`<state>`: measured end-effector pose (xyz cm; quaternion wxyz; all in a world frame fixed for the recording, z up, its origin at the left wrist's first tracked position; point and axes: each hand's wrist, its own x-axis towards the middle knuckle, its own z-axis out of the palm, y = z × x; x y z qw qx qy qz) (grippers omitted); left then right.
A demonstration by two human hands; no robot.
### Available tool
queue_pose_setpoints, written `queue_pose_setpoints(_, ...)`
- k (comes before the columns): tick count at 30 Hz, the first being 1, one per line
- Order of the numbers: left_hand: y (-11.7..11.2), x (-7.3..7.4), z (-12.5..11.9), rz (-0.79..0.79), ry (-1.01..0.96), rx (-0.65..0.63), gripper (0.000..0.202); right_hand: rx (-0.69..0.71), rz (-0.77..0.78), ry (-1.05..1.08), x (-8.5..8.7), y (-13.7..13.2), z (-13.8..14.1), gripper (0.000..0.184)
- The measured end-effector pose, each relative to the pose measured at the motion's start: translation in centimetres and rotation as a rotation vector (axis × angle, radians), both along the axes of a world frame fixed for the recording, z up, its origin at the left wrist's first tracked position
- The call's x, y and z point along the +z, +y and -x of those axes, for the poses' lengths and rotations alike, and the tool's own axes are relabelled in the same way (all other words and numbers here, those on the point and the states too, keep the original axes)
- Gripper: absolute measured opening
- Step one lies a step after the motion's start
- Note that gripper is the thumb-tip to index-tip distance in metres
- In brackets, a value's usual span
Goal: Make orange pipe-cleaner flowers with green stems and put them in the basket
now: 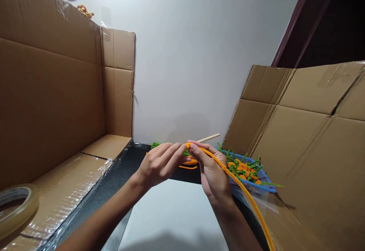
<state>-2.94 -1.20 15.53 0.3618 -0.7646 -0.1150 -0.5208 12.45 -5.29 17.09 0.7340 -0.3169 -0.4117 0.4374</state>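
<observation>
Your left grip (161, 163) is curled, its fingers closed toward your right grip (212, 171), and the two nearly meet around 12 o'clock in the view. The right grip is pinched shut on the end of an orange pipe cleaner (242, 188), which sweeps past your right wrist toward 5 o'clock and runs off the frame. You can't tell whether your left fingers (173, 154) have hold of it too (they sit tight beside the pinch). A wooden stick (209, 138) pokes out behind your fingertips toward 1 o'clock, its other end hidden by your hands. Past your right grip, at about 3 o'clock, a blue basket (266, 178) holds a heap of orange and green pieces. Green pipe cleaners (155, 145) and orange pipe cleaners (188, 167) lie behind your hands on the black tabletop (122, 163). Cardboard (51, 91) lines both sides, and a tape roll (15, 211) sits at 8 o'clock.
</observation>
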Motion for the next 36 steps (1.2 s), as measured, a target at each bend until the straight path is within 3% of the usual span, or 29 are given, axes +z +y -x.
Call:
queue_pose_setpoints(9,0.5,-0.5,0.0,0.046,0.013,0.14,0.033,0.051,0.025,0.03,-0.1,0.3,-0.2,0.024)
queue_pose_setpoints(16,0.5,-0.5,-0.4,0.174,0.112,0.398,0.033,0.08,0.012,-0.015,-0.4,0.7,0.0,0.025)
queue_pose_setpoints(23,1.8,-3.1,-1.7,0.328,0.006,0.422,0.019,0.141,0.05,0.023,-1.6,1.9,0.1,0.021)
queue_pose_setpoints(26,2.4,-4.6,-1.8,0.409,-0.027,0.463,0.023,0.177,0.099,-0.012,-2.6,2.5,0.4,0.022)
queue_pose_setpoints(31,1.8,-7.4,-0.6,0.849,-0.102,0.432,0.025,0.184,0.221,-0.127,-5.8,2.4,0.8,0.026)
queue_pose_setpoints(34,0.6,-9.2,0.1,1.197,-0.176,0.217,0.033,0.166,0.266,-0.175,-8.6,1.7,0.5,0.027)
queue_pose_setpoints(36,-0.1,-10.1,0.3,1.457,-0.269,-0.035,0.04,0.227,0.352,-0.131,-10.3,1.2,-0.1,0.028)
